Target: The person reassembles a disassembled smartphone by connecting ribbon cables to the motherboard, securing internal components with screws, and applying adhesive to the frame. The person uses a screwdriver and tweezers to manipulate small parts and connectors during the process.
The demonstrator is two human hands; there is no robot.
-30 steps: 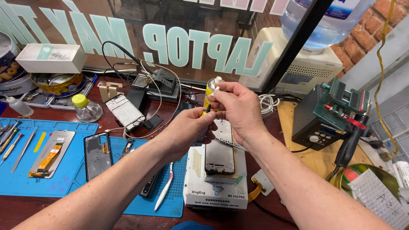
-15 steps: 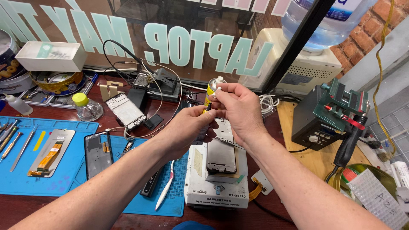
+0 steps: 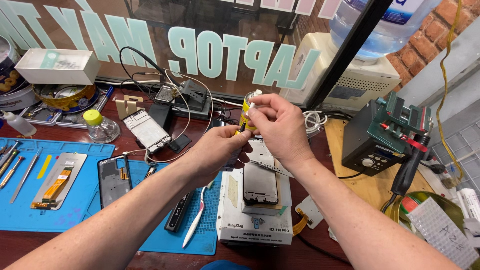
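Holding steady over the heating pad (image 3: 252, 220): left hand (image 3: 217, 152) still grips the yellow tube (image 3: 246, 111), right hand (image 3: 280, 125) fingers pinch its white tip, barely moved.

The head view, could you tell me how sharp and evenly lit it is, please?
Head view: lighting is even and soft; both hands, the left hand and right hand, and the yellow tube are sharp; the window glass shows dim reflections; edges bend slightly from the wide lens.

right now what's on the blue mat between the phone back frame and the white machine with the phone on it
In the head view, a black bar-shaped tool and a white toothbrush lie on the blue mat between them.
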